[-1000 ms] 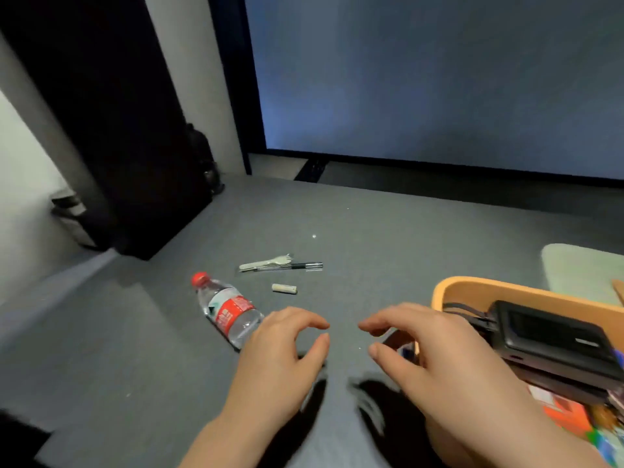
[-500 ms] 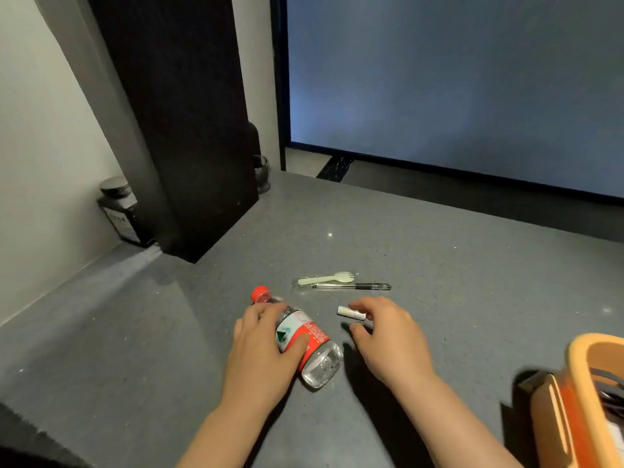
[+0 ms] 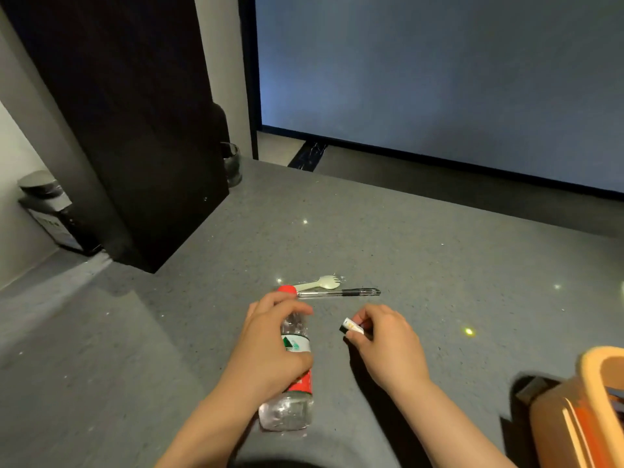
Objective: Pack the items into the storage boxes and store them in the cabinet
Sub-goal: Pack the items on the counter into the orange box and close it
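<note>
Nearest to us, our left hand [image 3: 270, 352] is wrapped round a clear water bottle [image 3: 294, 376] with a red and white label, fingers curled over its upper half and thumb across the label. The bottle's base points back toward us and its red cap [image 3: 287, 289] points away, just past our fingertips. We cannot tell whether the bottle rests on the grey worktop [image 3: 439, 265] or is lifted just off it.

To the right of that hand, a little apart from it, our right hand [image 3: 385, 346] pinches a small white tube with a dark end [image 3: 351, 327] between thumb and fingers; the tube pokes out toward the bottle.

Further to the right of the right hand, at the edge of view, stands an orange storage box [image 3: 587, 366]; its contents are too cut off to make out.

Just beyond both hands a black pen [image 3: 341, 292] lies flat on the worktop, one end close to the bottle cap. A pale plastic spork [image 3: 320, 283] lies alongside it on the far side.

Well beyond the left hand and off to its left rises a dark cabinet panel [image 3: 135, 130]. A dark glass jar [image 3: 231, 163] sits behind its far corner, and a dark lidded container [image 3: 47, 204] sits against the wall to its left.
</note>
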`<move>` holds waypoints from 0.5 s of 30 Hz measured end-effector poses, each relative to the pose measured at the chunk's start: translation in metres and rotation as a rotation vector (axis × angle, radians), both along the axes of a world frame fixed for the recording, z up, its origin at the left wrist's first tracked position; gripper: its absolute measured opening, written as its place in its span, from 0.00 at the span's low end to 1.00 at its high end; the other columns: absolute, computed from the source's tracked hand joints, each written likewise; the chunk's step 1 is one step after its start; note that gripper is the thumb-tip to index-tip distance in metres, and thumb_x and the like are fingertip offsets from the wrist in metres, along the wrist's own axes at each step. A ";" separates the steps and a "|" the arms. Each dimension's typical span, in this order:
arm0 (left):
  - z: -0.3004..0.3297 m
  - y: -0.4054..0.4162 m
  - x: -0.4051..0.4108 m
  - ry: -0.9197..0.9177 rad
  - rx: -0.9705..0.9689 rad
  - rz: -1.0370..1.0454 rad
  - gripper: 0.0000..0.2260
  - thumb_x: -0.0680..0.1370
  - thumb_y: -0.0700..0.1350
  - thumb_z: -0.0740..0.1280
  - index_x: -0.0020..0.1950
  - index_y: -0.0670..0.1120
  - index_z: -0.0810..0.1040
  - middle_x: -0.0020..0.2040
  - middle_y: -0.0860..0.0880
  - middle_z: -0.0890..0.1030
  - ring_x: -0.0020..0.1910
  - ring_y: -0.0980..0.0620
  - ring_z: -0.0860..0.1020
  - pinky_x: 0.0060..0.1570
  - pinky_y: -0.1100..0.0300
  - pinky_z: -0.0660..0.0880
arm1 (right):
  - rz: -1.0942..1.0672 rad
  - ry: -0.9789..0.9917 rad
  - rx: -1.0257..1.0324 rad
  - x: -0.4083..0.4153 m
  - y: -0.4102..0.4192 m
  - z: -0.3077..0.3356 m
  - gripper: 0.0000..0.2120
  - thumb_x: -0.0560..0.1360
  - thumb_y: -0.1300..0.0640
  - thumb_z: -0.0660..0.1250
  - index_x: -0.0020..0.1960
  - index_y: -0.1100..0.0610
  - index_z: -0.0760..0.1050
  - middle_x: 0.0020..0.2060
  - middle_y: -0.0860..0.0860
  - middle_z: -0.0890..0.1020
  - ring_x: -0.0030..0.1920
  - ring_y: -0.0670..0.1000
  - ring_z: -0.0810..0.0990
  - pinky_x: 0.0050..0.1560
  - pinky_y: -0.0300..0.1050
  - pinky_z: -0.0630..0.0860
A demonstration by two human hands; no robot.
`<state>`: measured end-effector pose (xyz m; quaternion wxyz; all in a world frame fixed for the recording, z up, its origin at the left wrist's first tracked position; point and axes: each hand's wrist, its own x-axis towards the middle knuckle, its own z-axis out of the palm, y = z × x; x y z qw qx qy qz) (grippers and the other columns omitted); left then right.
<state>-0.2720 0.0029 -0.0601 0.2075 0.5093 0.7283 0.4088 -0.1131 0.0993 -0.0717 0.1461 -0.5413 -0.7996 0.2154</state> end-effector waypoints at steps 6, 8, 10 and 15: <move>-0.006 -0.007 0.014 0.180 -0.257 0.236 0.38 0.60 0.60 0.75 0.67 0.55 0.64 0.60 0.53 0.69 0.63 0.50 0.65 0.55 0.56 0.68 | -0.027 0.092 0.018 0.029 -0.022 0.029 0.04 0.73 0.51 0.69 0.44 0.50 0.75 0.41 0.44 0.76 0.44 0.49 0.75 0.42 0.45 0.70; -0.005 -0.007 0.019 0.175 -0.295 0.216 0.38 0.62 0.56 0.76 0.68 0.52 0.64 0.61 0.48 0.71 0.62 0.46 0.67 0.55 0.53 0.68 | -0.036 0.138 0.039 0.046 -0.033 0.046 0.04 0.73 0.52 0.69 0.44 0.50 0.74 0.41 0.44 0.77 0.41 0.48 0.75 0.41 0.45 0.71; 0.002 -0.008 0.025 0.117 -0.202 0.187 0.35 0.62 0.50 0.77 0.66 0.53 0.67 0.59 0.48 0.74 0.60 0.45 0.69 0.53 0.53 0.69 | -0.040 0.191 0.072 0.068 -0.046 0.064 0.04 0.72 0.52 0.69 0.44 0.50 0.74 0.40 0.44 0.76 0.39 0.46 0.74 0.39 0.43 0.69; 0.053 -0.004 0.087 0.073 0.196 0.082 0.33 0.60 0.43 0.79 0.59 0.61 0.68 0.54 0.59 0.73 0.51 0.58 0.71 0.50 0.57 0.67 | -0.091 0.306 0.187 0.131 -0.070 0.110 0.03 0.72 0.52 0.68 0.45 0.49 0.75 0.41 0.43 0.76 0.41 0.44 0.74 0.41 0.41 0.71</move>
